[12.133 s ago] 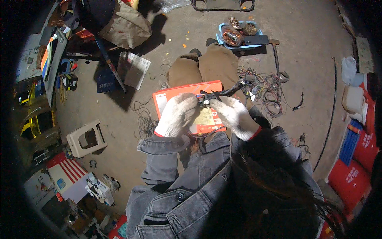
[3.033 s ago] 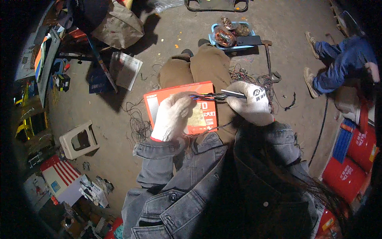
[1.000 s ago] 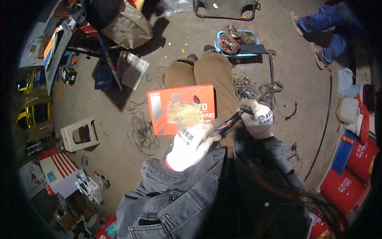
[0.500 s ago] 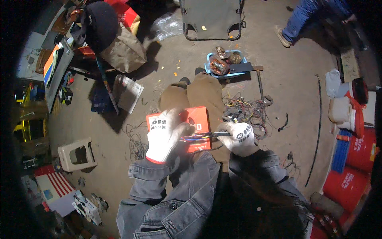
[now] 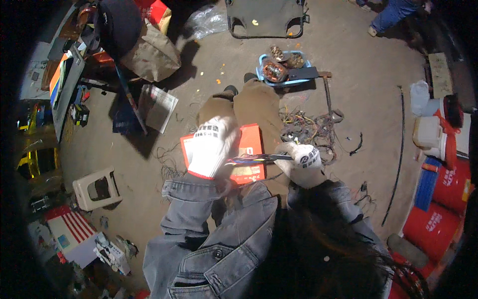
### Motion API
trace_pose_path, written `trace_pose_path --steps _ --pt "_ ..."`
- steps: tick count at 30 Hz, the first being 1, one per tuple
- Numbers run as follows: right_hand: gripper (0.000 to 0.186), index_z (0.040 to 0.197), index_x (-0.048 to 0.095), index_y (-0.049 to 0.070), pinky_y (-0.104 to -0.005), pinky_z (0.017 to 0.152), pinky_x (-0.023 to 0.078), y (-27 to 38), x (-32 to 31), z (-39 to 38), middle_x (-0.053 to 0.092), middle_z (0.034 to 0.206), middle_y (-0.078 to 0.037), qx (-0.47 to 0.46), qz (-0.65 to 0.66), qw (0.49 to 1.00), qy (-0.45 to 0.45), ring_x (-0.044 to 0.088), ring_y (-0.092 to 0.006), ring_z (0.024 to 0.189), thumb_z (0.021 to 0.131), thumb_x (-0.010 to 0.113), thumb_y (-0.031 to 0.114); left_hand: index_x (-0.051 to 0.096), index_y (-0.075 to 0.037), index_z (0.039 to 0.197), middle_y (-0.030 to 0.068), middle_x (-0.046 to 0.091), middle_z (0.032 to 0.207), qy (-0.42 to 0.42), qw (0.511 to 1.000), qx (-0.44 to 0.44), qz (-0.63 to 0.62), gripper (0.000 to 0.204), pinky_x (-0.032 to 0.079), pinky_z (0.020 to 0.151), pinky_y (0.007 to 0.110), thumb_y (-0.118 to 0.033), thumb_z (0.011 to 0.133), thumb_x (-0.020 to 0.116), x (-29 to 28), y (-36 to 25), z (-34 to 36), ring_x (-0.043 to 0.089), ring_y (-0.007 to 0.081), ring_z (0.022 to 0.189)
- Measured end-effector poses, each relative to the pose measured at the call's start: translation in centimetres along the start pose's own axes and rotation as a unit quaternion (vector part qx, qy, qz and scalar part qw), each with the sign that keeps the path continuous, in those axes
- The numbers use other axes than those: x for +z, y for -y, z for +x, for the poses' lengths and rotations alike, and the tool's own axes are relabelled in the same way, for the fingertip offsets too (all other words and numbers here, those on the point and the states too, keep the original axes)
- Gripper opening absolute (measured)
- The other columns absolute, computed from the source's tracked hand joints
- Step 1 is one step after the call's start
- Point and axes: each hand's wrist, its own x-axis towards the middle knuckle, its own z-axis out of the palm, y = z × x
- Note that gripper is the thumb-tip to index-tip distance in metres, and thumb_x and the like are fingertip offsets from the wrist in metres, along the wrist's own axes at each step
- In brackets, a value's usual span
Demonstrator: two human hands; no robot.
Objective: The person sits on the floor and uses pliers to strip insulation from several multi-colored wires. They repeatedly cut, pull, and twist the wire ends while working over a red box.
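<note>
My left hand [image 5: 213, 147], in a white work glove, grips one end of a bundle of coloured wires [image 5: 251, 160] held level over my lap. My right hand [image 5: 300, 162], also gloved, holds the other end, where the bundle runs into a dark sleeve or tool; which of the two I cannot tell. A flat orange-red box [image 5: 252, 148] lies across my brown-trousered legs under both hands. My grey denim sleeves come in from below.
A tangle of loose wires [image 5: 311, 132] lies on the concrete floor at my right. A blue tray [image 5: 284, 72] of copper parts sits past my feet. A white step stool [image 5: 97, 188] stands left, red drums [image 5: 440, 199] right, a folding chair [image 5: 266, 17] ahead, another person's leg [image 5: 391, 15] top right.
Over the last second my hands moved apart and stretched the wire bundle level between them. The other person has walked away toward the top right.
</note>
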Motion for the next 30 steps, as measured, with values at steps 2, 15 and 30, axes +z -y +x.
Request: trace_pose_path --steps 2,15,30 --pt "0.016 0.096 0.074 0.013 -0.0381 0.067 0.057 -0.6 0.8 -0.3 0.074 0.087 -0.010 -0.008 -0.030 1.000 0.000 0.073 -0.0305 0.076 0.082 0.081 0.015 0.074 -0.010 0.115 0.0158 0.072 0.114 -0.120 0.991 -0.040 -0.044 0.024 0.054 0.092 0.043 -0.020 0.094 0.071 -0.4 -0.5 -0.5 0.069 0.0345 0.105" --pt "0.014 0.096 0.074 0.013 -0.0406 0.065 0.057 1.0 -0.1 2.0 0.072 0.082 -0.011 -0.002 0.079 0.997 -0.007 0.071 -0.0330 0.072 0.083 0.073 0.018 0.066 0.001 0.134 0.0126 0.071 0.125 0.033 0.977 -0.044 -0.206 0.035 0.050 0.100 0.031 -0.016 0.107 0.050 -3.6 -1.1 -8.9 0.066 0.0183 0.113" --pt "0.041 0.124 0.069 0.002 -0.0447 0.085 0.058 3.1 0.9 5.2 0.075 0.112 -0.021 0.018 0.067 0.989 0.131 0.073 -0.0374 0.101 0.093 0.074 0.029 0.072 0.008 0.111 0.0092 0.077 0.100 -0.046 0.833 -0.315 -0.452 0.024 0.054 0.082 0.028 -0.010 0.095 0.068 -3.4 1.7 -11.6 0.069 0.0137 0.090"
